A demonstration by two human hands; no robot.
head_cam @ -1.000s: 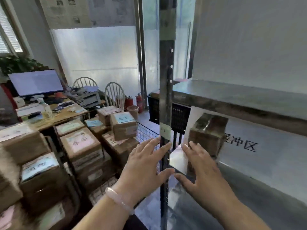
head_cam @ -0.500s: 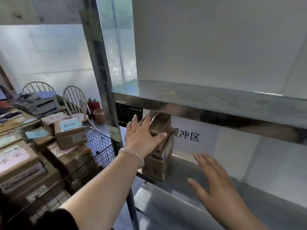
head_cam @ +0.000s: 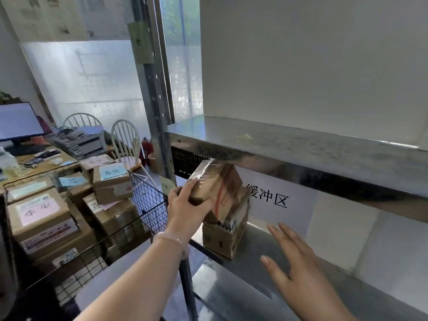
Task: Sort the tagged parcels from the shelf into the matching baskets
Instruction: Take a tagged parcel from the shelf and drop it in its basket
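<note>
Parcel (head_cam: 216, 184), taped cardboard, tilted atop lower carton (head_cam: 222, 237) at shelf (head_cam: 254, 274) left end; left hand (head_cam: 185, 212) grips its near corner. Right hand (head_cam: 298, 269) over shelf, fingers (head_cam: 276, 232) straight, spread, holding nothing.

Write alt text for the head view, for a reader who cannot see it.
A person's left hand grips a tilted, taped parcel atop a second parcel at the end of a metal shelf, while the right hand is spread open beside them. To the left, a wire basket holds tagged cardboard boxes.
</note>
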